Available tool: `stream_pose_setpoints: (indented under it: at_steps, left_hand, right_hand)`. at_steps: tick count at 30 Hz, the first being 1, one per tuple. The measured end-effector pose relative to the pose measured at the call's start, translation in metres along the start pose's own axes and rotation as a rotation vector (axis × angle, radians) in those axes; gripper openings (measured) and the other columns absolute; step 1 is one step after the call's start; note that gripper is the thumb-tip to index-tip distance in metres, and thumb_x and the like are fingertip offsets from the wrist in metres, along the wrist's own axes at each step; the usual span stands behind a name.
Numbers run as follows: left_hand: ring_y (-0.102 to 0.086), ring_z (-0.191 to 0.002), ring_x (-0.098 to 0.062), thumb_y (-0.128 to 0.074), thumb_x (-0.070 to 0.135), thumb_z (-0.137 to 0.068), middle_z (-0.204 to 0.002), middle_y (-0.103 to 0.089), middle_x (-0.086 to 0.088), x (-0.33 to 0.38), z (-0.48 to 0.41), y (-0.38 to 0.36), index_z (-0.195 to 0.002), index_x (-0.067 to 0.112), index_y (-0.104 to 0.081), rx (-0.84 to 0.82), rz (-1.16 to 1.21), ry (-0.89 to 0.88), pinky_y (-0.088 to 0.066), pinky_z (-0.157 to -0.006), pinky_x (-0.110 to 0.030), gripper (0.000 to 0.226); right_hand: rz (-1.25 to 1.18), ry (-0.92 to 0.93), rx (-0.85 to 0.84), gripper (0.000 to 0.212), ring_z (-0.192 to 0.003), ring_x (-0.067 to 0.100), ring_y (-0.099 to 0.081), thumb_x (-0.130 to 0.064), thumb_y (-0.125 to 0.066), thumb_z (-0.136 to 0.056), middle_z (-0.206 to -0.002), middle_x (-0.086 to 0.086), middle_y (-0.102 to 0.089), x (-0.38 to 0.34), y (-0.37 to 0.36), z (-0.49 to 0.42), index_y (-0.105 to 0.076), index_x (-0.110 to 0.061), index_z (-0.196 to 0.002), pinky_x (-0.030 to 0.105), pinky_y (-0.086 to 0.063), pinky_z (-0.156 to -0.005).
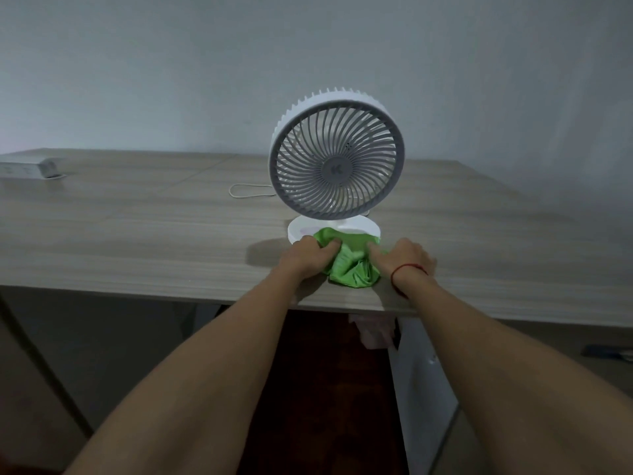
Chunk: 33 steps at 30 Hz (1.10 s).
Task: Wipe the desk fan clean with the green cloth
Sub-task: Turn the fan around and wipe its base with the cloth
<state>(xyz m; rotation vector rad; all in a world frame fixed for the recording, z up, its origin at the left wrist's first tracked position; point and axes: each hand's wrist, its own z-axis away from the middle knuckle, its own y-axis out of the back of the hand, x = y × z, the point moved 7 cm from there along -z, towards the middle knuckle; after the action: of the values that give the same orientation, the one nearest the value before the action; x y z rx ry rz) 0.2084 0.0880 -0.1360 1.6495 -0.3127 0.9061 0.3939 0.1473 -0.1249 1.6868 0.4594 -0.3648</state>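
A white desk fan (336,166) with a grey round grille stands upright on the wooden desk (137,228), near its front edge. A bunched green cloth (352,260) lies against the front of the fan's round white base (359,229), partly on top of it. My left hand (310,257) grips the cloth's left side with curled fingers. My right hand (404,258), with a red string on the wrist, presses on the cloth's right side; its fingertips are tucked into the fabric.
A thin white cord loop (250,191) lies on the desk left of the fan. A flat white box (30,168) sits at the far left. A grey wall rises behind the desk. Pale fabric (375,332) hangs below the front edge.
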Motion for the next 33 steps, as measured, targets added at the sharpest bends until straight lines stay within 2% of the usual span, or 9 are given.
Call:
stream_pose_setpoints:
  at_steps: [2, 5, 10, 12, 15, 18, 22, 29, 33]
  left_hand:
    - [-0.064, -0.101, -0.027, -0.053, 0.048, -0.092, -0.11, -0.067, -0.011, 0.01, 0.002, -0.005, -0.115, 0.004, -0.066, -0.104, 0.061, -0.025, -0.051, -0.084, -0.032, 0.052]
    - [-0.056, -0.073, -0.015, -0.06, 0.039, -0.091, -0.084, -0.059, -0.004, 0.018, 0.012, -0.009, -0.095, 0.005, -0.068, -0.195, 0.053, -0.051, -0.047, -0.062, -0.023, 0.035]
    - [-0.053, -0.066, -0.018, -0.066, 0.025, -0.089, -0.08, -0.057, -0.007, 0.01, 0.012, 0.004, -0.093, 0.005, -0.063, -0.061, 0.156, -0.002, -0.042, -0.049, -0.023, 0.021]
    - [-0.048, -0.053, -0.015, -0.068, 0.018, -0.085, -0.069, -0.055, -0.007, 0.002, 0.014, 0.014, -0.077, 0.008, -0.056, -0.002, 0.217, 0.077, -0.039, -0.04, -0.02, 0.017]
    - [-0.053, -0.061, -0.016, -0.072, 0.012, -0.078, -0.081, -0.059, -0.009, -0.006, 0.019, 0.018, -0.099, 0.005, -0.058, -0.037, 0.254, 0.212, -0.046, -0.046, -0.024, 0.026]
    - [-0.059, -0.075, -0.02, -0.074, 0.012, -0.072, -0.092, -0.061, -0.011, -0.001, 0.017, 0.014, -0.116, 0.002, -0.056, -0.116, 0.381, 0.248, -0.051, -0.064, -0.03, 0.049]
    - [-0.069, -0.095, -0.025, -0.073, 0.031, -0.072, -0.113, -0.069, -0.009, -0.005, 0.011, 0.009, -0.123, 0.008, -0.058, -0.078, 0.582, 0.309, -0.058, -0.079, -0.035, 0.058]
    - [-0.057, -0.077, -0.018, -0.056, 0.032, -0.093, -0.086, -0.061, -0.003, -0.01, 0.0, 0.003, -0.1, 0.013, -0.055, -0.05, 0.502, 0.352, -0.045, -0.057, -0.025, 0.02]
    - [-0.062, -0.103, -0.029, -0.062, 0.024, -0.091, -0.116, -0.062, -0.014, -0.007, -0.008, 0.005, -0.126, 0.001, -0.049, 0.072, 0.523, 0.257, -0.049, -0.069, -0.03, 0.043]
  right_hand:
    - [0.002, 0.027, -0.111, 0.07, -0.113, 0.035, -0.059, -0.066, -0.054, -0.076, -0.12, 0.015, -0.065, -0.002, -0.008, 0.002, -0.062, -0.008, -0.114, 0.041, -0.046, -0.095]
    - [-0.102, 0.11, -0.243, 0.044, -0.103, 0.031, -0.063, -0.052, -0.062, -0.079, -0.108, 0.015, -0.068, -0.016, -0.017, 0.0, -0.065, -0.01, -0.094, 0.033, -0.047, -0.081]
    - [-0.245, 0.158, -0.266, 0.042, -0.073, 0.021, -0.046, -0.024, -0.052, -0.093, -0.06, 0.0, -0.038, -0.028, -0.012, 0.003, -0.037, -0.018, -0.054, 0.026, -0.033, -0.071]
    - [-0.331, 0.099, -0.232, 0.03, -0.082, 0.023, -0.05, -0.018, -0.052, -0.091, -0.068, 0.004, -0.049, -0.022, -0.007, -0.001, -0.049, -0.01, -0.062, 0.028, -0.037, -0.072]
    - [-0.51, -0.085, -0.313, 0.009, -0.093, 0.032, -0.062, -0.008, -0.054, -0.088, -0.096, 0.016, -0.058, -0.012, -0.011, -0.002, -0.057, -0.004, -0.096, 0.039, -0.054, -0.085]
    - [-0.628, -0.202, -0.389, 0.038, -0.094, 0.032, -0.067, -0.024, -0.067, -0.08, -0.108, 0.015, -0.064, -0.013, -0.018, 0.006, -0.059, -0.003, -0.111, 0.048, -0.057, -0.088]
    - [-0.501, -0.134, -0.253, 0.075, -0.118, 0.029, -0.06, -0.04, -0.077, -0.072, -0.133, 0.012, -0.058, -0.023, -0.015, 0.008, -0.052, -0.005, -0.133, 0.035, -0.051, -0.096]
    - [-0.57, -0.064, -0.23, 0.031, -0.095, 0.024, -0.063, -0.023, -0.068, -0.074, -0.105, 0.01, -0.066, -0.028, -0.028, -0.001, -0.063, -0.008, -0.101, 0.027, -0.047, -0.075]
    - [-0.695, -0.185, -0.232, 0.058, -0.111, 0.03, -0.063, -0.032, -0.072, -0.075, -0.123, 0.012, -0.064, -0.019, -0.028, -0.006, -0.056, -0.006, -0.125, 0.033, -0.052, -0.089]
